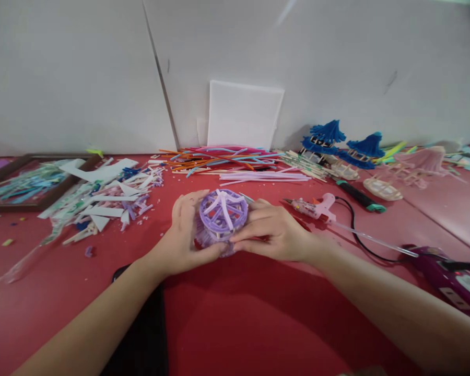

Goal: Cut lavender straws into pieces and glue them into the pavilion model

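The red bench (258, 318) carries coloured sticks (227, 159) along its back edge, with blue-roofed models (327, 133) to their right. Left of the sticks lie scraps (127, 197) and a brown frame (19, 207); rightward, nearer the front, lies a pink glue gun (326, 207).

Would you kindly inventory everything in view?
Round model: one, purple, centre
Pipe cleaners: many, multicoloured, back
Sheet: one, white, against wall
Blue pavilions: two, blue, back right
Pink pavilions: count unclear, pink, far right
Oval piece: at least one, cream, right
Handled tool: one, black-green, right
Glue gun: one, pink, right
Glue stick: one, clear, at gun
Device: one, purple, right edge
Frame: one, brown, left edge
Scraps: many, mostly white, left
Flat object: one, black, lower left
Table: one, red, underneath
Wall: one, grey, back
Left hand: one, bare, on model
Right hand: one, bare, on model
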Demonstrator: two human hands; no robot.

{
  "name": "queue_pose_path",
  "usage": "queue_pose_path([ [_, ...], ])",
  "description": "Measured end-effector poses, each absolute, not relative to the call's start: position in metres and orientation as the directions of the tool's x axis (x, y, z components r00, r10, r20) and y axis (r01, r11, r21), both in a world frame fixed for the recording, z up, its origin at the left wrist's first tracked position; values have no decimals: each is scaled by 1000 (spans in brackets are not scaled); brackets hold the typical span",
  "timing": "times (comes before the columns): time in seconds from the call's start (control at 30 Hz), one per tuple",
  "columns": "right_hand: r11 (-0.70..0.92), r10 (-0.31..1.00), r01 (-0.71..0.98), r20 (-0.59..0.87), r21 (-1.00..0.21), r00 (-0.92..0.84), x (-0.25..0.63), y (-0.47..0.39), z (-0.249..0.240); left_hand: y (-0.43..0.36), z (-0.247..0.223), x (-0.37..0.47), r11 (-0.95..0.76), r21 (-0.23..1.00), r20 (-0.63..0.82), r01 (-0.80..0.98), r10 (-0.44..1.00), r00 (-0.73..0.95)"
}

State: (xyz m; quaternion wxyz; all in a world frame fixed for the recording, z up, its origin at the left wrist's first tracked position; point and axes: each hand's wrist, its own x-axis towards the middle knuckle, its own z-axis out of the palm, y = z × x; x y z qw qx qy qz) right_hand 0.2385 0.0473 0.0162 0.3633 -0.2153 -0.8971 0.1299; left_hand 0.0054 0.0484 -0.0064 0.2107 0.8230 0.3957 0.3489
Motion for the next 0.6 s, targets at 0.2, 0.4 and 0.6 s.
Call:
queue_pose_path([
  [0.2, 954, 296, 221, 762, -203, -576, 247, 56, 8, 50, -6, 1, -689, 493, 487, 531, 724, 489],
  [0.4, 962, 249, 237, 790, -135, -560, 239, 51, -1, 48, -6, 3, -670, 504, 494, 545, 741, 455],
  [0.6, 959, 239, 264, 781, -98, -577, 241, 48, -2, 46, -5, 7, -640, 507, 469, 577, 766, 439],
])
